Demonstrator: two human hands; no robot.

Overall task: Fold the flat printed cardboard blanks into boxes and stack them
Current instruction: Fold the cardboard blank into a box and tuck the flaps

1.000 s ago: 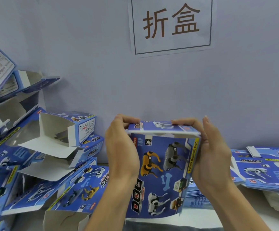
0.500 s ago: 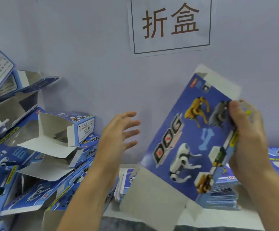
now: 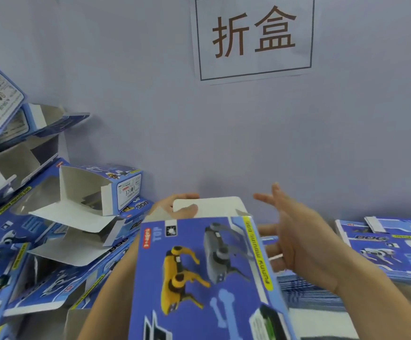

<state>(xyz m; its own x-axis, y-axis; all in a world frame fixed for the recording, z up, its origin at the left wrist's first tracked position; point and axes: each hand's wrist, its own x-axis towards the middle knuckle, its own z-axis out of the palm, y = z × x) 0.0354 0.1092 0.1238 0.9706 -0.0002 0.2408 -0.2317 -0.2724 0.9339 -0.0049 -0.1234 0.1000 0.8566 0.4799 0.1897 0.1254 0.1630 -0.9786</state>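
Below the wall sign, the left hand pinches the box's white flap; the right hand, fingers spread, holds nothing. Fold the flap squarely along its crease.

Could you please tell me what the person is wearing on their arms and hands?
Nothing visible: both forearms are bare with no sleeves in view. The left hand and right hand wear no gloves, and no watch or bracelet shows at either wrist.

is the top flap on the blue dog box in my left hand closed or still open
Open. The white top flap of the blue printed cardboard box stands up, unprinted inside facing you, with the left hand pinching it. The right hand is off.
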